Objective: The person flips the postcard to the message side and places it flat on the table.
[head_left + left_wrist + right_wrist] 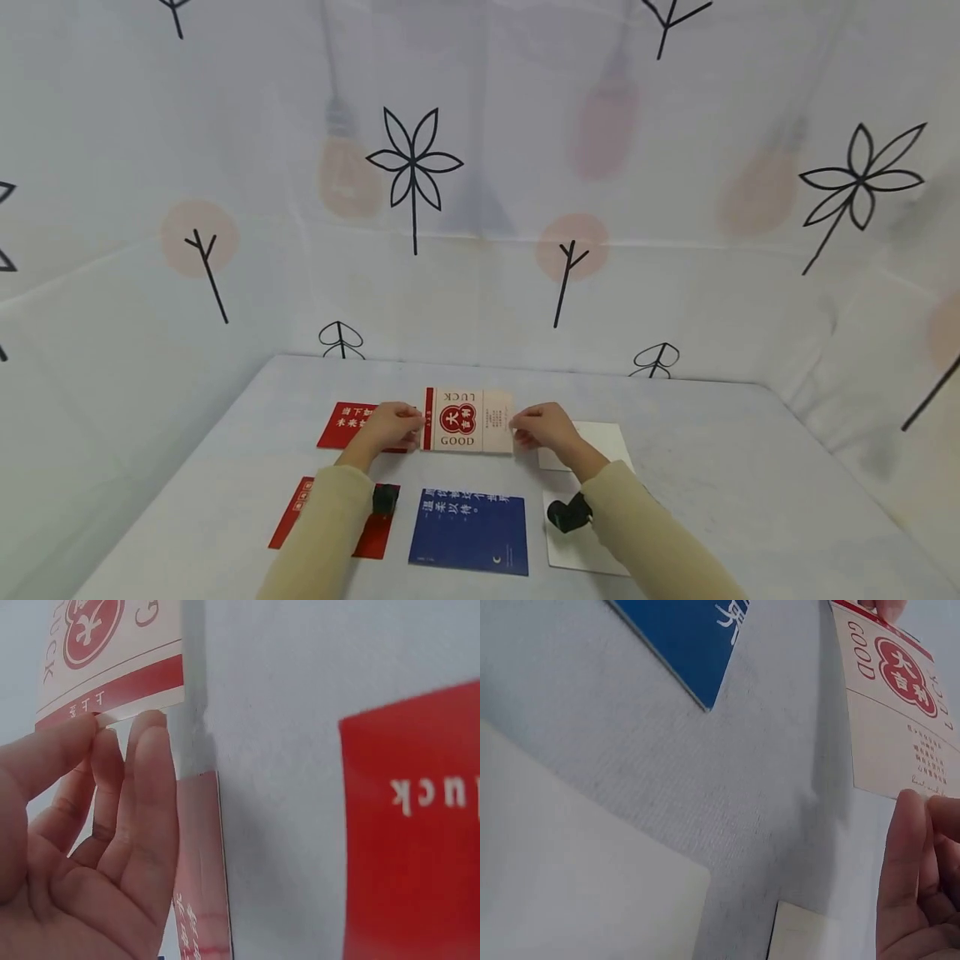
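Note:
A cream card with a red band and the words "GOOD LUCK" (491, 421) is held by its two short ends, at the back middle of the table. My left hand (395, 427) pinches its red-banded end; in the left wrist view the thumb and fingertips (154, 742) meet at that edge. At the opposite end, my right hand (547, 429) pinches the card between thumb and fingers, seen also in the right wrist view beside the printed card (877, 754). A shadow falls on the table beside the card, which looks raised a little.
Red cards lie on the left, one behind (337, 429) and one in front (372, 537), partly under the left arm. A blue card (468, 533) lies front middle. White cards lie on the right, behind (603, 437) and in front (577, 554). Patterned cloth (480, 300) hangs behind the table.

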Motion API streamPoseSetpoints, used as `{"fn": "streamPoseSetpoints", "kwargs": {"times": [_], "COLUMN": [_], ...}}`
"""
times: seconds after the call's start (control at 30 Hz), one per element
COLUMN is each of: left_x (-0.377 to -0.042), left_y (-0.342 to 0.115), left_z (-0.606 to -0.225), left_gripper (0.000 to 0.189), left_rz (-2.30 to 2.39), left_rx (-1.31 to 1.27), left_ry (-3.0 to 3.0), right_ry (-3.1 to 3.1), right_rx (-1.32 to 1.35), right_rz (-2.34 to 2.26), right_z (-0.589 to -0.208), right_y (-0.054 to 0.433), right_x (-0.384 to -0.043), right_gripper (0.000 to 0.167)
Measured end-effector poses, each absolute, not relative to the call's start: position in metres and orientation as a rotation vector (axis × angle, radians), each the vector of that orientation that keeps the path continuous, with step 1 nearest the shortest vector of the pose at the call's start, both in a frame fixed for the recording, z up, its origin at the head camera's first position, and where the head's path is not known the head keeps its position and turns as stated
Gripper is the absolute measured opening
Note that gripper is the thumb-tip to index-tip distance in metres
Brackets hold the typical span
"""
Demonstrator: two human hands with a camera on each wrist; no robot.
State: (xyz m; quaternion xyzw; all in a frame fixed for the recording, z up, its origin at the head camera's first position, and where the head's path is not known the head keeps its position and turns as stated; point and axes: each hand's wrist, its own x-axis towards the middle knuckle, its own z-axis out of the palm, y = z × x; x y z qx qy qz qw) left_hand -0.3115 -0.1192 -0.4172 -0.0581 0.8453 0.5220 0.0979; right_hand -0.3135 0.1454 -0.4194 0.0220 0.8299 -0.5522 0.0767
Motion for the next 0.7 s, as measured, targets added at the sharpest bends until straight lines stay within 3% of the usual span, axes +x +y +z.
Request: {"fn": "streamPoseSetpoints", "kwargs": {"times": [0.37, 0.7], "left_x": [-0.3126, -0.3132], "left_y": [-0.1169, -0.121], "left_z": [-0.4152, -0.4185], "left_gripper": [0.03, 0.03], "left_rz": [1.608, 1.846], "left_rx": [-0.187, -0.241], "left_ry": [2.461, 2.249], "right_ry": [2.239, 2.201], "right_rx": [0.136, 0.169], "right_rz": [-2.003, -2.024], "right_z": [-0.4114, -0.4111], "right_y": [0.1487, 0.1488], "right_x": [-0.3112, -0.3091], "right_gripper": [0.026, 0.027]}}
